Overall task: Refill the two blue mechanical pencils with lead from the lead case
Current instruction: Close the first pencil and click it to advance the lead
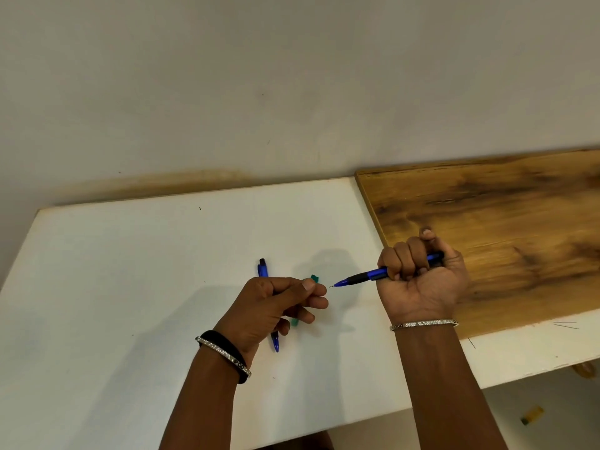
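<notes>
Head view: much of the green lead case [314, 278] is hidden behind the curled fingers of the left hand [279, 306]. Only its far corner and a near end below the fingers show. Whether the case lies on the white tabletop [130, 287] or is held cannot be told. The left thumb presses against the forefinger, and whether a lead sits in that pinch is too fine to make out. The same hand covers the middle of one blue pencil [262, 267], which lies on the tabletop well to the left of the wooden board [487, 222]. Its black cap points away from the person, and its tip pokes out near the wrist.

The right hand [422, 280] sits over the left edge of the board, fist closed around the second blue pencil [373, 275]. The fingers hide the rear half of the barrel. The black grip and the tip stick out to the left of the board, with a short bit of lead showing at the tip, close to the left fingertips but apart from them.

Thin loose leads [565, 325] lie on the tabletop just off the near edge of the board. Each wrist carries a silver bangle [423, 323], and the left also has a black band [227, 342]. A small yellow object [532, 415], blurred, lies on the floor below the near side of the board. Both forearms are cut off by the bottom of the frame.
</notes>
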The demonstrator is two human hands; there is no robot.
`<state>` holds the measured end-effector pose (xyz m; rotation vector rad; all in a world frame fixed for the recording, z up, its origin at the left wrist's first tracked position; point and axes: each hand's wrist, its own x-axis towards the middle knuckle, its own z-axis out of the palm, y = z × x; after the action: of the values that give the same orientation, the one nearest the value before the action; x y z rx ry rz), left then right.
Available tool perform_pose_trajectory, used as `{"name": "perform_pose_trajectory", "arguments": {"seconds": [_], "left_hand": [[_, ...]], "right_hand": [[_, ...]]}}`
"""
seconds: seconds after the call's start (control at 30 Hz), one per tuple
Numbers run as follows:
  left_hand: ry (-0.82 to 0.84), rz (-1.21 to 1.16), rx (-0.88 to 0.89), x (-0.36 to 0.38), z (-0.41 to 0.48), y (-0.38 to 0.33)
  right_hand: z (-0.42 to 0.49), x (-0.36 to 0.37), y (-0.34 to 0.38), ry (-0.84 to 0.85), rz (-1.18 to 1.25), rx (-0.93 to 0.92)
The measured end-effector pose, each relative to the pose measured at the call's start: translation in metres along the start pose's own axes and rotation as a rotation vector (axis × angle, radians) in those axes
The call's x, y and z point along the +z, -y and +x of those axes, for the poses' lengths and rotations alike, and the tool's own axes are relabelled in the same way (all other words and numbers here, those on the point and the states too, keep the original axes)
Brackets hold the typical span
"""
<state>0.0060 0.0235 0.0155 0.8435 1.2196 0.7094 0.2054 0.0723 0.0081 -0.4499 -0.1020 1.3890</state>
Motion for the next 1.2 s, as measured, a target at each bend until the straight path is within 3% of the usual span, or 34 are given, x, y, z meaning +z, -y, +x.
{"name": "perform_pose_trajectory", "arguments": {"seconds": [1.2], "left_hand": [[0.056, 0.08, 0.04, 0.0017, -0.0006, 0.0001]], "right_hand": [[-0.0016, -0.0009, -0.0022, -0.03, -0.016, 0.014]]}}
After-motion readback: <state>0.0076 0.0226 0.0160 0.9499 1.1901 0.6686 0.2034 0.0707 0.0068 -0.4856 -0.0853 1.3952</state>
